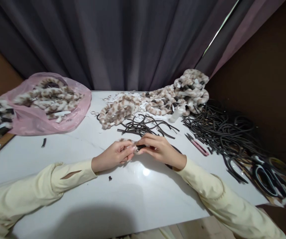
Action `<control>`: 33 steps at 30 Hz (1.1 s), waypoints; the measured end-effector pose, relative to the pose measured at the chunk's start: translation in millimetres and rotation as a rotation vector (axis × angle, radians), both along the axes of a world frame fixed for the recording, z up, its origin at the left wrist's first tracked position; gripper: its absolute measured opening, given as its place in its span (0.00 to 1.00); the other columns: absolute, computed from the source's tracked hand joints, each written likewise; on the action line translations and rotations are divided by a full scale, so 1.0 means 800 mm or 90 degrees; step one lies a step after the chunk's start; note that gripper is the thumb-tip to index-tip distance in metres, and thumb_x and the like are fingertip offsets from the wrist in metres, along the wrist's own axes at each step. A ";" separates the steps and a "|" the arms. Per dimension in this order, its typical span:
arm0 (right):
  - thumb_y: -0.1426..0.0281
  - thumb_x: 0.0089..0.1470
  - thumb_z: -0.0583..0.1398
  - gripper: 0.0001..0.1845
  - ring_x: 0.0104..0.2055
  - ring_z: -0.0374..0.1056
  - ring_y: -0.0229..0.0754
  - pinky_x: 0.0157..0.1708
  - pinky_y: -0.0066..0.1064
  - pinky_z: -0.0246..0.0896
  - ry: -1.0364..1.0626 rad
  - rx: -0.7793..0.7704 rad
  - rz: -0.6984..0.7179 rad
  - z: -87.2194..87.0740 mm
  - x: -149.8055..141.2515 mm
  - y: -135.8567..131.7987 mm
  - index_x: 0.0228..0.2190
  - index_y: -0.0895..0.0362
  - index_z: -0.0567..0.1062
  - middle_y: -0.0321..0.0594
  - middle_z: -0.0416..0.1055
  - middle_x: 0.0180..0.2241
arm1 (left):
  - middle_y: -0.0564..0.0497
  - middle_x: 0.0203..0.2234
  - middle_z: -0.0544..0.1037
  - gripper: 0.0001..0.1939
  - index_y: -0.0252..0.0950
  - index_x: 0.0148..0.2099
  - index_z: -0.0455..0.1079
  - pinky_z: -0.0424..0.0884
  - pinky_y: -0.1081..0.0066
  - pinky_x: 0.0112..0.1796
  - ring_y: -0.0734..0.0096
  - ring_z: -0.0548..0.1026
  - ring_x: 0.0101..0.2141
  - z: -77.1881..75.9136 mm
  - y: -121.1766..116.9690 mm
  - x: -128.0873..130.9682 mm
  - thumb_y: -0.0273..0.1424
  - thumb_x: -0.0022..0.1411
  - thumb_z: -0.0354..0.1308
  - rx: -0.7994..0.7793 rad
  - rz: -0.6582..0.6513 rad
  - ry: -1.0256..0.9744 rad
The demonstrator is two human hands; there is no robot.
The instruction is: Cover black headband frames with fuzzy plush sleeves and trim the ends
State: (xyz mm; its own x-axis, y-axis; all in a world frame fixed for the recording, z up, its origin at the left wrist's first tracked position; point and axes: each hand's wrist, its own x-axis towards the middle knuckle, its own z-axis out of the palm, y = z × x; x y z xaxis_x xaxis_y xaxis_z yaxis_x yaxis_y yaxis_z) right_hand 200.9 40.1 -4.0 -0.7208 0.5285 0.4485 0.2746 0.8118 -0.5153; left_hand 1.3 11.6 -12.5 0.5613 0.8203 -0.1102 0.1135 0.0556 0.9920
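My left hand (115, 154) is closed around a fluffy brown-and-white strap, of which a bit of fur shows above the fingers. Against it, the fingers of my right hand (164, 151) pinch a black cord (141, 147) near its end. The two hands almost meet over the middle of the white table (88, 205). Part of a black cord shows behind and below my right wrist. How the cord and the strap join is hidden by my fingers. Just beyond my hands lies a loose bunch of black cords (145, 126).
Fluffy straps (120, 109) are heaped at the back, and more fill a pink plastic bag (80, 114) at left. On the right are a tangle of black cords (220, 126), pink-handled thread snips (199, 147), large scissors (264, 179) and a small clear bottle (177, 113).
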 end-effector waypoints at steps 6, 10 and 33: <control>0.64 0.57 0.54 0.13 0.32 0.64 0.37 0.31 0.26 0.60 -0.019 -0.025 0.043 0.008 0.004 0.001 0.38 0.61 0.70 0.43 0.67 0.32 | 0.60 0.16 0.57 0.16 0.33 0.27 0.58 0.45 0.79 0.15 0.86 0.50 0.14 -0.001 -0.003 0.000 0.40 0.62 0.50 -0.140 -0.020 -0.094; 0.68 0.58 0.54 0.10 0.32 0.64 0.37 0.32 0.26 0.60 -0.030 -0.021 0.061 0.009 0.003 0.000 0.37 0.60 0.71 0.43 0.67 0.32 | 0.59 0.13 0.57 0.15 0.31 0.29 0.66 0.46 0.78 0.15 0.85 0.50 0.13 0.007 0.007 -0.004 0.38 0.60 0.52 -0.199 -0.095 -0.054; 0.63 0.51 0.60 0.12 0.27 0.58 0.34 0.26 0.25 0.53 -0.036 -0.003 -0.080 0.037 0.019 -0.001 0.27 0.59 0.67 0.36 0.63 0.26 | 0.45 0.22 0.78 0.17 0.27 0.30 0.71 0.68 0.77 0.22 0.71 0.75 0.22 0.004 0.025 0.027 0.40 0.53 0.59 -0.217 0.037 -0.095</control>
